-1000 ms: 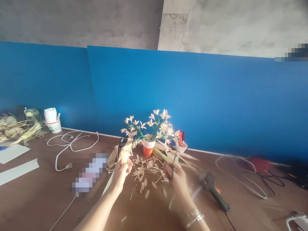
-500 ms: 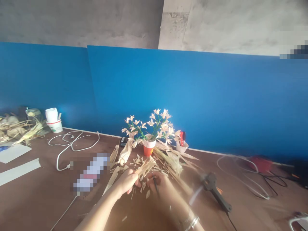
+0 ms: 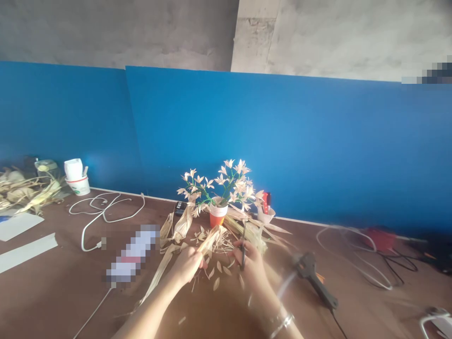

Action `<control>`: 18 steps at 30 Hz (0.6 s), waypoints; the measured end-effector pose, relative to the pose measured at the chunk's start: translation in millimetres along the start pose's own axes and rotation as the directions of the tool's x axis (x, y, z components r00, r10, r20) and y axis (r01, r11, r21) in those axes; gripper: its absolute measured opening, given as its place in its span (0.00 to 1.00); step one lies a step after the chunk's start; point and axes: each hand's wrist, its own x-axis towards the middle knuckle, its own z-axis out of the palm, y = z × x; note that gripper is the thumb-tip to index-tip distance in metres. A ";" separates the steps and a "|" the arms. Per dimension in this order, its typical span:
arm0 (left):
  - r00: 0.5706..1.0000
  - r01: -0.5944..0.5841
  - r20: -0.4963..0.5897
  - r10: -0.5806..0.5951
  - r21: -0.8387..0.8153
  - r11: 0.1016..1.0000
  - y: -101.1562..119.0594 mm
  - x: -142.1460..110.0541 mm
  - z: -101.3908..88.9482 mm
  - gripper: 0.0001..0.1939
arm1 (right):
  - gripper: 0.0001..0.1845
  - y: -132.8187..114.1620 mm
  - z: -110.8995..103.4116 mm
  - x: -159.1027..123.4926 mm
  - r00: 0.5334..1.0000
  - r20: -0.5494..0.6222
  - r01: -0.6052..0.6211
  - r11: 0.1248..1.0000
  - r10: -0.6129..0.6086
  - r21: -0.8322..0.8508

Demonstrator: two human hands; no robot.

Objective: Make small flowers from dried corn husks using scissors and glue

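My left hand (image 3: 189, 264) is closed round the near end of a pale corn husk (image 3: 211, 239), whose far end points toward the paper cup (image 3: 218, 217). To its right, my right hand (image 3: 251, 263) grips a pair of dark scissors (image 3: 243, 249) with the slim tip pointing up and away, apart from the husk. Small petal-shaped husk pieces (image 3: 216, 283) lie on the table between and below the hands. Green-stemmed husk flowers (image 3: 226, 181) stand in the orange and white cup just beyond.
Larger corn husks (image 3: 183, 227) flank the cup. A glue gun (image 3: 314, 278) lies to the right, with cables (image 3: 353, 254) behind it. At left are a power strip (image 3: 132, 254), a white cord (image 3: 106, 212), paper strips (image 3: 28, 252) and a husk pile (image 3: 24, 190). A blue partition (image 3: 275, 141) rises behind.
My right hand has moved right and slightly away from the husk, and the scissors now point upward. My left hand keeps its hold on the husk in nearly the same place.
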 end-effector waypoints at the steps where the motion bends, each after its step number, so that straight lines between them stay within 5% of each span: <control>1: 0.999 0.001 -0.032 -0.001 -0.003 1.000 1.7 0.1 -0.4 0.15 | 0.14 -1.8 0.1 -0.8 1.000 -0.014 0.003 1.000 -0.003 -0.002; 6: 0.999 0.006 -0.049 -0.021 -0.299 0.954 11.0 -2.8 3.9 0.08 | 0.16 -12.0 4.8 -8.5 1.000 0.009 0.011 1.000 -0.010 -0.008; 10: 0.998 -0.054 0.000 0.064 -0.525 0.850 11.6 -6.6 11.1 0.14 | 0.19 -20.3 11.5 -17.4 0.991 0.136 -0.014 1.000 0.013 0.012; 18: 0.984 -0.152 -0.143 0.104 -0.393 0.907 17.9 -13.4 24.0 0.13 | 0.23 -27.5 26.6 -27.5 0.950 0.307 0.054 0.999 -0.050 -0.004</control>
